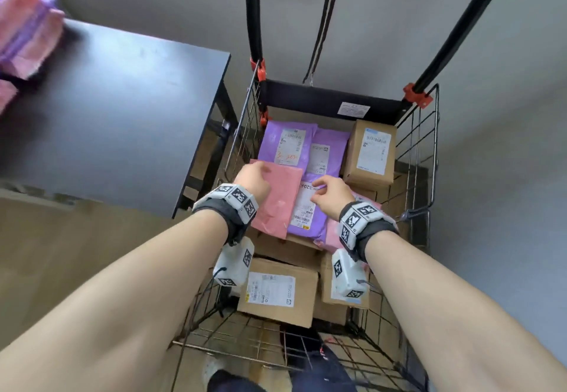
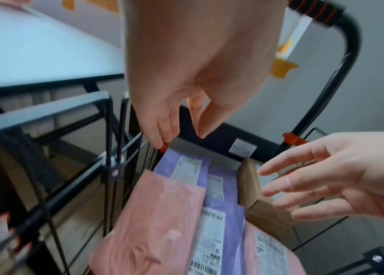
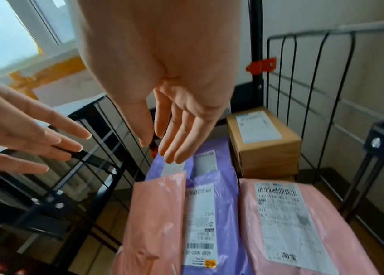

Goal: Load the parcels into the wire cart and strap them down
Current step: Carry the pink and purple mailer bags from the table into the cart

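Parcels (image 1: pixel 277 204) fill wire cart (image 1: pixel 428 158) edge to edge; left grip (image 1: pixel 253 181), right grip (image 1: pixel 331 196) spread above

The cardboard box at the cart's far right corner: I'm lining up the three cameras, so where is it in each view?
Head: cardboard box, upper right of centre, beside the purple mailers.
Left wrist: right of centre, edge-on, behind the right hand.
Right wrist: right of centre, label up.
Shared landmark: the orange clip on the handle post.
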The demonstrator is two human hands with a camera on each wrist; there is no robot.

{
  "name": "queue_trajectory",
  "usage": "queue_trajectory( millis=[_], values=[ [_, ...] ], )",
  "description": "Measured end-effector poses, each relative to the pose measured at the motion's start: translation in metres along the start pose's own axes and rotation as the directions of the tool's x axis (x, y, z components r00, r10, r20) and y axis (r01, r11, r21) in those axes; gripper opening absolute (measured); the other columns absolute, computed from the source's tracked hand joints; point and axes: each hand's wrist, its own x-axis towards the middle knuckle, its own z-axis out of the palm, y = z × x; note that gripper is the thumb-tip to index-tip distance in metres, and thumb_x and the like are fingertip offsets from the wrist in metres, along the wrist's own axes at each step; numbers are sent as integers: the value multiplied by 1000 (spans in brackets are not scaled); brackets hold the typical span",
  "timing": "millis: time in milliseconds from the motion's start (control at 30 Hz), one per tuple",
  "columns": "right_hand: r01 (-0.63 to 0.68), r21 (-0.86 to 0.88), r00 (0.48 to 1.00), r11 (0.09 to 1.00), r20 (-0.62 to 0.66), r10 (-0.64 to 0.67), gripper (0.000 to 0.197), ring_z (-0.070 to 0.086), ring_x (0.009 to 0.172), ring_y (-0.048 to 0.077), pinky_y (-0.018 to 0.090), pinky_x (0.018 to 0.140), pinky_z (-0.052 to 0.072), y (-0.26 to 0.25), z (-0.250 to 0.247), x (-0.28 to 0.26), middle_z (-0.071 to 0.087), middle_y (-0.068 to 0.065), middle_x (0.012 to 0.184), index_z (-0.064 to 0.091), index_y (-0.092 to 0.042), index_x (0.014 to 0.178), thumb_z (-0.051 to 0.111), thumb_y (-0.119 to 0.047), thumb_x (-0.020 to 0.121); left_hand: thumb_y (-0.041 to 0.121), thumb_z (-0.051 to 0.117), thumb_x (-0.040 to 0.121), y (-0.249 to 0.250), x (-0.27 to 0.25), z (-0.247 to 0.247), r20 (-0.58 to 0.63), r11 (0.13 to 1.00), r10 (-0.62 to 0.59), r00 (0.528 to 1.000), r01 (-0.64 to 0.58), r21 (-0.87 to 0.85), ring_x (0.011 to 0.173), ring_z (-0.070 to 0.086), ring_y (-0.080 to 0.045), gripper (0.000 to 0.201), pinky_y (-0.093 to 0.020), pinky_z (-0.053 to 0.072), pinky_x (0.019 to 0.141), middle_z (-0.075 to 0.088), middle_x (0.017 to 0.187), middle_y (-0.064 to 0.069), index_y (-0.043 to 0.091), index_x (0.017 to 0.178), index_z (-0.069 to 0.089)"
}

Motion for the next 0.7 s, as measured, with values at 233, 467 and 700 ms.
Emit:
queue_trajectory(
  millis=[233,467,700],
  values=[
    [144,-177,985,974,-65,-158,29,60,99,21,28,84,46,-81,13,-105,62,3,112,58,-17,117,54,-12,89,6,46,86,-12,-95,-89,-81,967,245,966,-237,97,115,56,-27,39,-29,44,93,58,127,-11,16,123,58],
    [271,-383,954,883,-16,-300,31,58,112,28,34,94,46,-183,74,-184,62,7,120,57,-18,119,53,-16,88,11,41,91,-95,-189,-174,-112,931,260,959,-218,293,120,50,-27,39,-31,40,97,49,132,-9,20,127,51],
    [416,-554,890,721,84,-449,33,56,115,27,37,96,46,-294,147,-213,59,5,126,51,-21,125,47,-21,92,12,45,91,-190,-231,-271,-254,946,155,955,-69,318,125,46,-24,39,-33,37,100,46,135,-7,19,129,50]
  ],
)
